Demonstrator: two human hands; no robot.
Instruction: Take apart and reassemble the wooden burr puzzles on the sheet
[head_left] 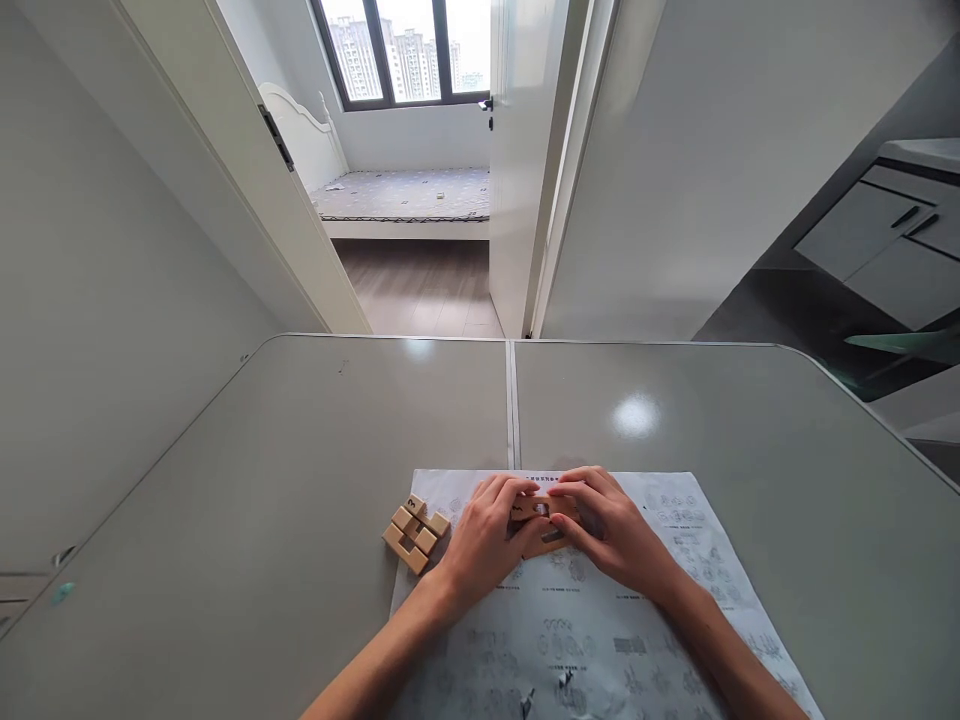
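My left hand (484, 532) and my right hand (619, 535) meet over a printed paper sheet (600, 610). Between them is a notched wooden puzzle piece (564, 507) with a dark mark near its left end. The fingers and thumb of each hand close on one end of it. Just below this piece shows more light wood (544, 543), partly covered by the hands; I cannot tell whether the two are joined. To the left of my left hand, several notched wooden pieces (416, 535) lie grouped together at the sheet's edge, one bearing a dark figure like a 3.
The sheet lies on a grey table (300, 520) with a seam (512, 400) down its middle. Two small dark metallic-looking bits (527, 703) rest near the sheet's lower edge. Beyond the table, an open door (525, 150) shows a bed (405, 195) and a window.
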